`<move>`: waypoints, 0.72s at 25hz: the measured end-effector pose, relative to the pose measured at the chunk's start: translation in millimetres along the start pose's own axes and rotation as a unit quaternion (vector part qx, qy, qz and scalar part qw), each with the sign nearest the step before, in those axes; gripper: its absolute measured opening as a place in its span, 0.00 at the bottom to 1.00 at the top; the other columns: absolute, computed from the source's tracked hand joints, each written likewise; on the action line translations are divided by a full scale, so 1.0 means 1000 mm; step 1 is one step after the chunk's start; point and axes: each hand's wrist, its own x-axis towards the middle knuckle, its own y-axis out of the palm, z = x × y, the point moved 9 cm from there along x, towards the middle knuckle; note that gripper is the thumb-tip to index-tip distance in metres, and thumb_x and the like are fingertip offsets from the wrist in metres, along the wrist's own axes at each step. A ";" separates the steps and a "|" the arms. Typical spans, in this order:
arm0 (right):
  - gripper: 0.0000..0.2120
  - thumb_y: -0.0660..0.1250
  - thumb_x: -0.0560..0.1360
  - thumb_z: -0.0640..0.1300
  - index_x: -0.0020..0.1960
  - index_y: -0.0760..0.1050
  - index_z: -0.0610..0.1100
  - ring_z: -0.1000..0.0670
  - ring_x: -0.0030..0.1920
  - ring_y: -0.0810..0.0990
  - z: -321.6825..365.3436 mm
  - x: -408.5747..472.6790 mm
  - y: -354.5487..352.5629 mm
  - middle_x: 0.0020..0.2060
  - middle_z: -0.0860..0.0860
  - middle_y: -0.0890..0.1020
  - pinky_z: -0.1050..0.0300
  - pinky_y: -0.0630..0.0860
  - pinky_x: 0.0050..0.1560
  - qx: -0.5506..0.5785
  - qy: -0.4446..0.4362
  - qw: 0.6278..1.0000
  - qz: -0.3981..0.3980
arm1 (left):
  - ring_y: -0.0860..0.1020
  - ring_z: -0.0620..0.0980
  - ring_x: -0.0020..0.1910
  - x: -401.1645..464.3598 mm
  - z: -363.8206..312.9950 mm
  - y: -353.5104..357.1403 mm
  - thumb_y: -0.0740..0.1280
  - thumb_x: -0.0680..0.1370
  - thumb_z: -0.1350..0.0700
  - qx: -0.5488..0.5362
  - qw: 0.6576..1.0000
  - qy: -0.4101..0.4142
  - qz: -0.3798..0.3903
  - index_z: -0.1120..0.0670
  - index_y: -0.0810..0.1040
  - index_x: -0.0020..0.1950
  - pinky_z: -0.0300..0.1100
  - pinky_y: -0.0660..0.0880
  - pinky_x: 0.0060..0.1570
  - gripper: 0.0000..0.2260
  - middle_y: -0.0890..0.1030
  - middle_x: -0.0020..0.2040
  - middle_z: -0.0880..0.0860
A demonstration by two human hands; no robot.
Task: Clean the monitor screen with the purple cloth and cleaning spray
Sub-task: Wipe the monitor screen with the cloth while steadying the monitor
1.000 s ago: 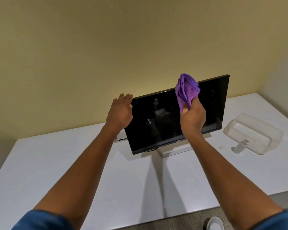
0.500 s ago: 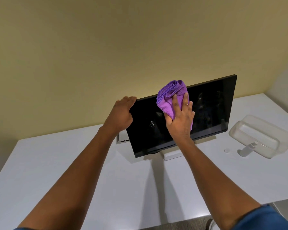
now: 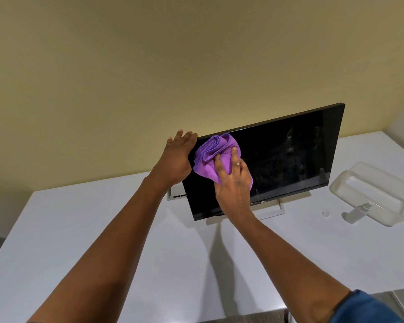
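Note:
A black monitor (image 3: 285,159) stands on a white stand on the white table (image 3: 103,241), with its screen off and faint streaks on its right half. My right hand (image 3: 233,185) presses the bunched purple cloth (image 3: 212,155) flat against the upper left part of the screen. My left hand (image 3: 176,157) grips the monitor's top left corner, its fingers curling over the edge. A small white spray bottle (image 3: 357,212) lies on its side on the table at the right, with a small round cap (image 3: 326,214) next to it.
A clear plastic tub (image 3: 373,194) sits at the right end of the table, just behind the spray bottle. A yellow wall rises close behind the monitor. The table's front edge runs along the bottom right.
My right hand has swept the purple cloth leftward across the screen, from the upper middle to the upper left corner. My left hand has kept its hold on the monitor's corner.

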 end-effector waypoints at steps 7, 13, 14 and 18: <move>0.39 0.73 0.70 0.41 0.76 0.61 0.55 0.37 0.68 0.68 -0.040 -0.019 0.016 0.79 0.43 0.57 0.40 0.69 0.61 -0.061 -0.084 0.994 0.028 | 0.51 0.60 0.80 -0.007 -0.005 -0.003 0.58 0.74 0.69 0.004 0.999 0.015 -0.031 0.56 0.58 0.80 0.59 0.48 0.77 0.34 0.59 0.79 0.60; 0.37 0.74 0.68 0.42 0.74 0.66 0.49 0.34 0.64 0.70 -0.121 0.001 -0.010 0.77 0.39 0.60 0.40 0.77 0.53 -0.031 0.012 0.999 0.012 | 0.52 0.57 0.80 0.004 -0.013 0.004 0.60 0.71 0.66 0.018 0.999 -0.019 -0.045 0.60 0.59 0.78 0.55 0.44 0.78 0.33 0.59 0.79 0.58; 0.34 0.72 0.69 0.40 0.74 0.67 0.48 0.34 0.63 0.70 -0.131 0.004 -0.016 0.77 0.39 0.60 0.39 0.78 0.53 -0.019 0.023 1.000 0.000 | 0.52 0.57 0.80 0.006 -0.014 0.004 0.60 0.71 0.66 0.020 0.999 -0.022 -0.045 0.61 0.59 0.77 0.54 0.44 0.79 0.33 0.59 0.79 0.59; 0.28 0.67 0.76 0.42 0.75 0.66 0.46 0.35 0.65 0.68 -0.180 0.020 -0.037 0.78 0.39 0.59 0.38 0.77 0.58 0.006 0.079 0.996 -0.039 | 0.51 0.58 0.80 0.017 -0.034 0.015 0.62 0.72 0.63 0.047 0.998 -0.008 -0.041 0.61 0.57 0.78 0.54 0.45 0.79 0.34 0.59 0.79 0.59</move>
